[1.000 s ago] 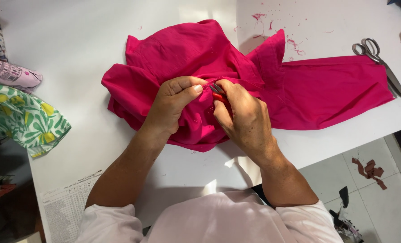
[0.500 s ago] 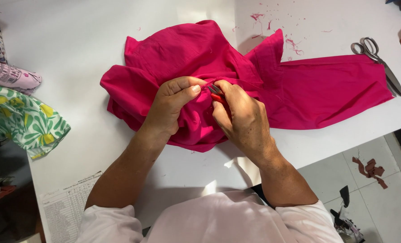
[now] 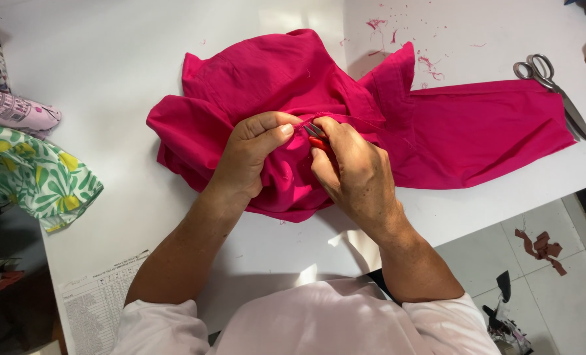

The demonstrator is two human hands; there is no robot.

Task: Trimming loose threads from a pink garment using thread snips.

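A crumpled bright pink garment (image 3: 266, 85) lies spread over the middle of the white worktop (image 3: 109, 72), one long part of it stretching flat toward the right edge. Both hands meet on top of its bunched centre. The left hand (image 3: 253, 154) is curled, thumb and forefinger pinching a fold of the pink cloth just at the seam. The right hand (image 3: 352, 174) is closed around a small red-handled thread snip (image 3: 314, 132), whose metal tips poke out between the fingers and touch the cloth right beside the left thumb (the blades are too small to say whether they stand apart). The garment thus lies beneath and around both hands, with most of its bulk beyond them and to the right.

A pair of large metal scissors (image 3: 552, 92) rests on the worktop near the far right, just past the end of the pink cloth. Pink thread scraps (image 3: 431, 62) are scattered beyond the garment. On the left edge lie a green and yellow leaf-print fabric (image 3: 36, 174) and, just beyond it, a pale pink printed fabric (image 3: 17, 112). A printed paper sheet (image 3: 99, 306) lies at the near left corner. On the tiled floor (image 3: 556, 289) to the right sit some dark red cloth scraps (image 3: 539, 248).
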